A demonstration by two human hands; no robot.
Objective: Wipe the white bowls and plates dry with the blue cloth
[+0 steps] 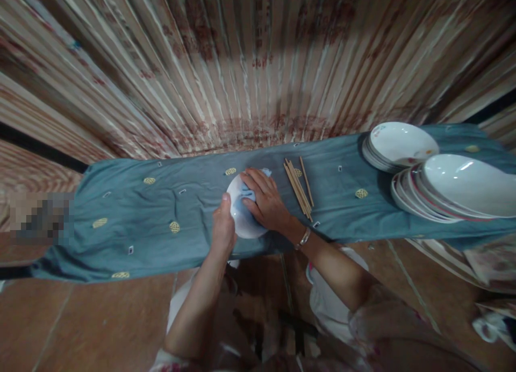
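Observation:
Over the middle of the cloth-covered table, my left hand (224, 225) grips the left rim of a white bowl (246, 227), thumb on top and fingers hidden beneath. My right hand (264, 198) is closed on a light blue cloth (246, 192), pressing it against the inside of the bowl. A bracelet circles my right wrist. Just right of the bowl lie several wooden chopsticks (297, 190), most of them bunched together and one set a little apart.
At the right end stand a stack of white plates (403, 141) and, nearer, a stack of larger white dishes (463, 181). The table wears a blue-green cloth (137, 216) with yellow patterns. Behind it hangs a pleated curtain (242, 65). Tiled floor (105, 318) shows in front.

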